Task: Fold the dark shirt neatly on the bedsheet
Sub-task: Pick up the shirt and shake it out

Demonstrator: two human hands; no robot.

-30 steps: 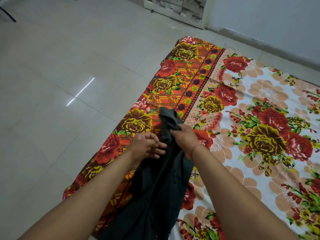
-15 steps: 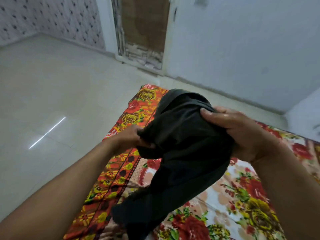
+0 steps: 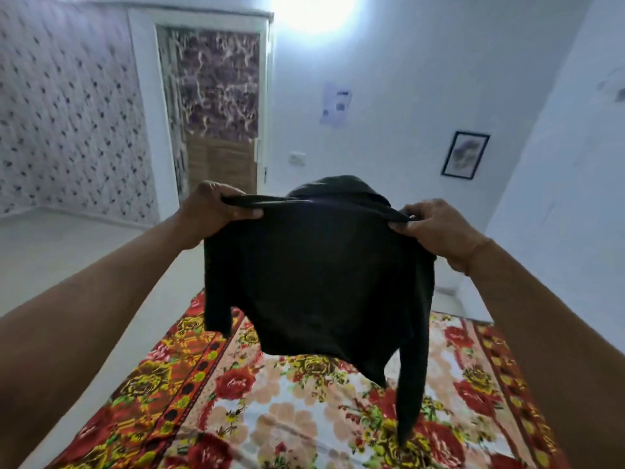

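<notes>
The dark shirt (image 3: 318, 275) hangs in the air in front of me, spread out between my two hands. My left hand (image 3: 213, 211) pinches its top edge at the left shoulder. My right hand (image 3: 436, 228) pinches the top edge at the right shoulder. The collar bulges up between my hands. One long sleeve dangles on the right and its tip touches the floral bedsheet (image 3: 297, 414), which lies flat on the floor below. A shorter fold of sleeve hangs at the left.
Pale floor tiles (image 3: 67, 252) lie left of the bedsheet. A door (image 3: 220, 130) stands in the far wall, with patterned wallpaper to its left. A framed picture (image 3: 465, 154) and a paper sheet (image 3: 334, 103) hang on the white wall.
The shirt went from bunched low over the bedsheet to lifted and spread wide at shoulder height. My hands moved apart along its top edge, and my view tilted up toward the wall.
</notes>
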